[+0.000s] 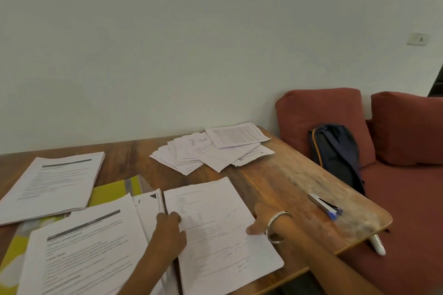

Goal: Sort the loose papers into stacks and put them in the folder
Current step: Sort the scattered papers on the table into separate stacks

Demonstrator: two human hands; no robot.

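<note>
We see the left hand (pixel 167 232) with its fingers curled at the left edge of the near sheet stack (pixel 220 235), gripping that edge. The right hand (pixel 261 220), a bangle (pixel 278 226) on its wrist, holds the stack's right edge, thumb lying on top of the paper; its fingers are hidden under the sheets.

Just left of this stack lies a white numbered sheet (pixel 148 208), and beyond it a printed stack (pixel 88 254) at the near left. Both rest on the yellow-green folder (pixel 115 190), which lies open and flat on the wooden table (pixel 287 175). A 2nd printed stack (pixel 52 187) sits at the far left, overlapping the folder's far edge.

Farther off, near the wall, a fanned pile of loose papers (pixel 211 151) lies well apart from the hands. To the right, a stapler (pixel 324 206) with a blue end rests on the table. A white pen-like object (pixel 378 244) pokes out past the table's right edge, over the red sofa (pixel 407 199). A dark backpack (pixel 338 153) leans against the sofa cushion.
</note>
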